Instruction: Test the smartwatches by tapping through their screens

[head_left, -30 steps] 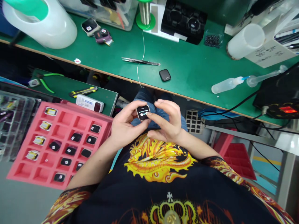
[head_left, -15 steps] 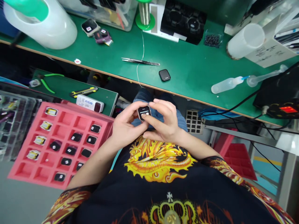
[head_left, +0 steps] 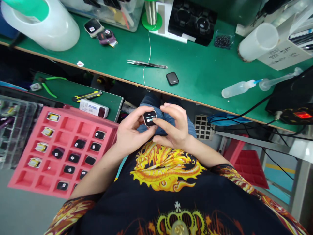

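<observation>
A smartwatch without a strap (head_left: 149, 118) is held above my lap, its lit screen facing up with white marks on black. My left hand (head_left: 130, 130) grips it by the sides between thumb and fingers. My right hand (head_left: 174, 125) is open, fingers apart, with the index fingertip at the right edge of the screen. On the green bench beyond lie a dark square watch-sized piece (head_left: 172, 78) and metal tweezers (head_left: 147, 64), across a thin wire.
To the left, a pink foam tray (head_left: 61, 137) holds several watch parts. A spool of solder wire (head_left: 151, 16), a white bottle (head_left: 258, 42), a small dropper bottle (head_left: 236, 89) and a black device with a red display (head_left: 293, 104) stand on the bench (head_left: 202, 71).
My right index finger has slid right across the watch screen, from its lower middle to its right edge. The white marks on the display look different. My left hand keeps its hold.
</observation>
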### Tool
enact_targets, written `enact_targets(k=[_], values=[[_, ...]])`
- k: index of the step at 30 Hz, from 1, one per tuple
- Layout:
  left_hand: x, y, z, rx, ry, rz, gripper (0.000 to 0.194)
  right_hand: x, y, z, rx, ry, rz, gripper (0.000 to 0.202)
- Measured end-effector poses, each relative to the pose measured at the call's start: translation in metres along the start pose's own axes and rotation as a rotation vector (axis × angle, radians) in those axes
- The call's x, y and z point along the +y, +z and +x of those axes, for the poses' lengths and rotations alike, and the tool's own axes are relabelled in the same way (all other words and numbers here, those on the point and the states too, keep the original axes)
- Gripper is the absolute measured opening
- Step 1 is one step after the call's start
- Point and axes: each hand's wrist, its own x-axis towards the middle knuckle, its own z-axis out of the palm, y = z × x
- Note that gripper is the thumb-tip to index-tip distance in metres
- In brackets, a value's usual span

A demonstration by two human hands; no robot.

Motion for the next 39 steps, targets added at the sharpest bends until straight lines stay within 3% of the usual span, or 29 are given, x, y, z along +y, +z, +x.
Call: enact_targets(k=[5, 39], values=[[-0.0016, -0.0007, -0.0004, 0.004, -0.011, -0.013, 0.050, -0.0003, -0.0010, 0.0012, 0.042, -0.013, 0.020, 0.051], [-0.0017, -0.0006, -0.0017, 0.016, -0.006, 0.023, 0.047, 0.0011, -0.0003, -0.0032, -0.033, -0.011, -0.038, 0.051]])
